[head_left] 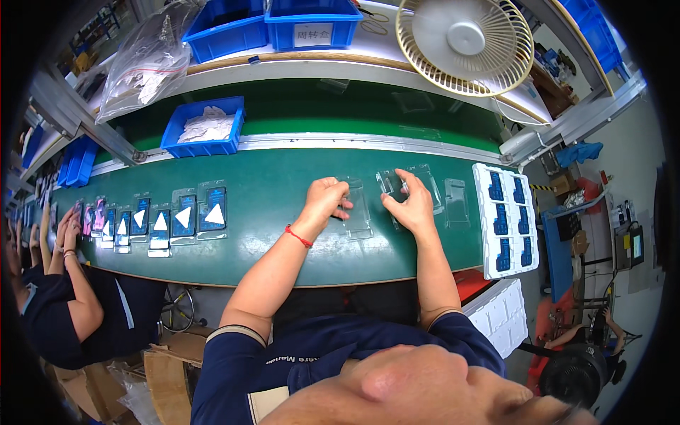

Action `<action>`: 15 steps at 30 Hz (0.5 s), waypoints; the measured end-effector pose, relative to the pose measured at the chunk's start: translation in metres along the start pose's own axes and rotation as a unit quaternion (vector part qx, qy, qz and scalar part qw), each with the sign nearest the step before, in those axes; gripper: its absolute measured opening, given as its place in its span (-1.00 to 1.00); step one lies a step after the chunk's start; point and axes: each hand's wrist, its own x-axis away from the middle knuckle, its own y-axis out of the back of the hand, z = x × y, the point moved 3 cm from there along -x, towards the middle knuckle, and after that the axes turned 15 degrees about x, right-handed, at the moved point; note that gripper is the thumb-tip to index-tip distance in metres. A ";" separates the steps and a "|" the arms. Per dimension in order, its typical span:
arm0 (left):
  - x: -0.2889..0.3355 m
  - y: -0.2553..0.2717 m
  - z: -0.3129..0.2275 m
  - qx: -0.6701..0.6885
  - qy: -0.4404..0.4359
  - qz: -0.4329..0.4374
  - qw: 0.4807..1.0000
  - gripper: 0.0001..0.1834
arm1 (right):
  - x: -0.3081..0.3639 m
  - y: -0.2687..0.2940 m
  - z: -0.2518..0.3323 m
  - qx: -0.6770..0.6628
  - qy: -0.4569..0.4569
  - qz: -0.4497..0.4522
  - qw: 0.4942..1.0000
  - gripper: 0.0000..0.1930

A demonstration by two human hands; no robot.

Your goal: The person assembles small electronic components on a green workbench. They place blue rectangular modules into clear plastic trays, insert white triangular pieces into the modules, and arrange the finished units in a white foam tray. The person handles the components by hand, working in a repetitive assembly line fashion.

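My left hand (327, 202) is closed, with curled fingertips at the left edge of a clear plastic blister tray (361, 216). Just right of it, my right hand (414, 204) grips another clear tray (429, 183), tilted on the green bench, thumb and forefinger spread at its left side; its lower fingers are partly hidden. A third clear tray (457, 202) lies farther right. On the left, several dark blue phone-shaped pieces with white triangles, such as this piece (214, 211), rest in clear trays in a row.
A white foam tray (486, 248) of dark blue pieces sits at the bench's right end. Behind are a blue bin (202, 145) holding white slips, a shelf with blue bins (312, 35) and a fan (465, 39). Co-workers' hands (69, 230) are at far left.
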 end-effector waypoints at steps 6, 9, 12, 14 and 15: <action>0.003 0.001 -0.009 -0.213 -0.043 -0.023 0.976 -0.76 | -0.019 0.003 -0.007 0.183 0.062 -0.127 0.973 -0.29; 0.010 -0.003 -0.013 -0.362 -0.136 -0.020 0.922 -0.56 | -0.067 0.011 -0.013 0.184 0.056 -0.094 0.977 -0.50; 0.011 -0.005 -0.012 -0.432 -0.184 -0.027 0.882 -0.34 | -0.122 -0.007 -0.030 0.255 0.058 -0.106 0.959 -0.70; 0.013 -0.004 -0.015 -0.430 -0.201 -0.036 0.879 -0.37 | -0.153 -0.026 -0.042 0.278 0.019 -0.058 0.959 -0.72; 0.014 -0.003 -0.016 -0.431 -0.208 -0.040 0.877 -0.38 | -0.156 -0.026 -0.039 0.274 0.028 -0.055 0.960 -0.72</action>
